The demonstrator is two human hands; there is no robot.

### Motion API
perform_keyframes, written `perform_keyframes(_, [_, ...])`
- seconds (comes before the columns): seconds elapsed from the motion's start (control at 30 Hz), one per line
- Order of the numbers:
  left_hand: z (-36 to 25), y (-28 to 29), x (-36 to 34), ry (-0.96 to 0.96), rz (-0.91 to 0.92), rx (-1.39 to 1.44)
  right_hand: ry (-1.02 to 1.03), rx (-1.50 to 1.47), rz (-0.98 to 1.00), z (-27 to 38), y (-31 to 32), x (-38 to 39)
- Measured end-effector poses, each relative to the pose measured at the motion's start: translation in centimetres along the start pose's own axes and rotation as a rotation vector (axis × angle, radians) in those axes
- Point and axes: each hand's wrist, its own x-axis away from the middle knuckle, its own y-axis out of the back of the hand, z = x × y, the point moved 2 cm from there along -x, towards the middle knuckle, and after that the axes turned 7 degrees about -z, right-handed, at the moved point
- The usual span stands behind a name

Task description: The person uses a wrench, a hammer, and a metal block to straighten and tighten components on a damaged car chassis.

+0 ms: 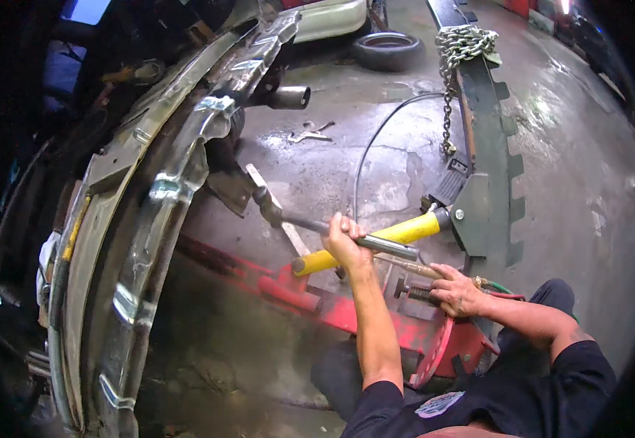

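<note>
My left hand [347, 244] grips a long dark metal bar [303, 224] with a rounded, bent far end, held above a yellow hydraulic cylinder [405, 233]. My right hand [455, 292] holds a brass-coloured torch [423, 270] with green and red hoses at its back. Beneath both hands is a red steel frame [387, 321] with a round plate and a threaded screw. A bent, rusty steel vehicle beam [171, 212] runs along my left. A pale flat bar [288, 237] lies behind the dark bar.
A dark toothed steel post [482, 109] at right carries a chain [463, 40] and joins the cylinder. A foot pump [445, 186], black hose [376, 139], tyre [387, 51] and pale tools [310, 136] are on the concrete floor [573, 190].
</note>
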Motion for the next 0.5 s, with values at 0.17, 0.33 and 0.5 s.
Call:
perform_keyframes(0.17, [-0.2,-2.2,-1.0,0.138,0.145,0.122,-0.023,0.009,0.035,-0.5,0.5,0.0])
perform_keyframes(0.33, [-2.0,-7.5,4.3,-0.005,0.311,-0.067,0.007,0.022,0.058,-0.2,0.4,-0.5])
perform_keyframes(0.5, [-2.0,-1.6,3.1,-0.056,0.161,-0.193,0.001,-0.006,0.046,-0.2,0.4,-0.1])
